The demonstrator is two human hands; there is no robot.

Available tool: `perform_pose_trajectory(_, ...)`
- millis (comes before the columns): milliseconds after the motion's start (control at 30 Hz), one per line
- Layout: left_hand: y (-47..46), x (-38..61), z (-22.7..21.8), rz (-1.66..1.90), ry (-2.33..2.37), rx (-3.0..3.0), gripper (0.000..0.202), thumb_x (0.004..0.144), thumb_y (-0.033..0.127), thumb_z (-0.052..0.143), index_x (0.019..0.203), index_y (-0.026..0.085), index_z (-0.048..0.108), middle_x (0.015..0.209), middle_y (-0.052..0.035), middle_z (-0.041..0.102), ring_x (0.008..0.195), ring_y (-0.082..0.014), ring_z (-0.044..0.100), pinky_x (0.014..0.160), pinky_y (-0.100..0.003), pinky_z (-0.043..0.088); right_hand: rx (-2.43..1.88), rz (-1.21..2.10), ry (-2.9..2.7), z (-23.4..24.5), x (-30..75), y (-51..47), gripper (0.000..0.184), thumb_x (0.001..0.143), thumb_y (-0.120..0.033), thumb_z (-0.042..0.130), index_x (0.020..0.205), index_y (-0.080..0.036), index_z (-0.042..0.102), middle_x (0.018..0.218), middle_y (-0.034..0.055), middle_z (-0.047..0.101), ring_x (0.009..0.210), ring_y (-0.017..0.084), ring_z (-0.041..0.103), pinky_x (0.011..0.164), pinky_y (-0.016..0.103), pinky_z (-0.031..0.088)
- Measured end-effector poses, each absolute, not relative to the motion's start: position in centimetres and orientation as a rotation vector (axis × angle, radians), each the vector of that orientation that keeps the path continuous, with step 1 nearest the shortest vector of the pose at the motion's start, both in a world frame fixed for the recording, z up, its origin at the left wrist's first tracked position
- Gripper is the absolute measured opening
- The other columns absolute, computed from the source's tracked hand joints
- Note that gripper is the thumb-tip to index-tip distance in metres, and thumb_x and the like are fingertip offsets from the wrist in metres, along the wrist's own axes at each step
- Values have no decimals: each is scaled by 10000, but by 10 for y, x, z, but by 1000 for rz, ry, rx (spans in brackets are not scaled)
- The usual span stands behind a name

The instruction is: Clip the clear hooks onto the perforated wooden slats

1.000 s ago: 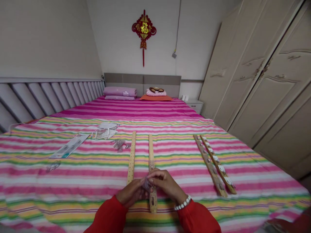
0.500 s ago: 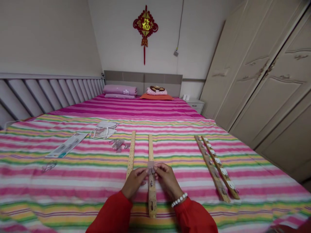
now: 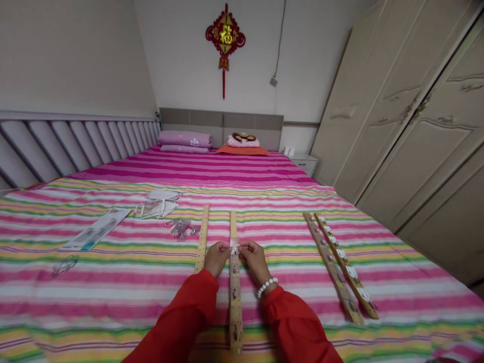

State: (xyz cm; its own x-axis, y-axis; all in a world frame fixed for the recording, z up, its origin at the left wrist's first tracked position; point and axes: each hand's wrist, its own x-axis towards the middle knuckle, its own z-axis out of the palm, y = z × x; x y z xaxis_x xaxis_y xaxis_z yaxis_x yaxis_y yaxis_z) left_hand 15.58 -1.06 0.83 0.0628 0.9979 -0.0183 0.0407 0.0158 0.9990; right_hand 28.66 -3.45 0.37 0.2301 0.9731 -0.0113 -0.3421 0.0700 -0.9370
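A narrow wooden strip lies lengthwise in front of me, with several metal hooks on clear pads along its near part. Farther up the strip is a clear adhesive hook, pinched at its two sides by my hands. My left hand has thumb and forefinger closed at its left edge. On the right edge, my right hand is closed the same way. Just left of my left hand lies a second wooden strip with rows of small holes; my left hand and sleeve hide its near end.
On the left lie loose clear hooks, a packaged hook card, white packets and a small wiry bundle. Two hook-covered strips lie at right. A striped sheet covers the bed; a wardrobe stands right.
Both hands have moved slightly farther up the strip, along with the clear hook piece. The view has shifted a little, and more fitted hooks show below my hands.
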Motion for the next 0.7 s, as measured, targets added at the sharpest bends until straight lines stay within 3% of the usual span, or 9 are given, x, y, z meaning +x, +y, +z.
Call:
perform_pose_trajectory(267,0,157,-9,1065,1297,1339,176,584,326,666,632,163,622,615,-24,653,637,-175,616,643,-284,465,-1111,1137,-803,-12,286,-30,168,551,-268,702,674,-155,686,558,9,653,512,140,551,492,250,416)
perform_pose_trajectory(700,2,160,-17,1112,1319,1273,191,561,308,714,647,156,638,621,-31,662,630,-169,614,608,-266,459,-1154,1086,-830,-22,284,-26,151,561,-254,665,677,-165,699,544,11,644,540,161,563,490,253,414)
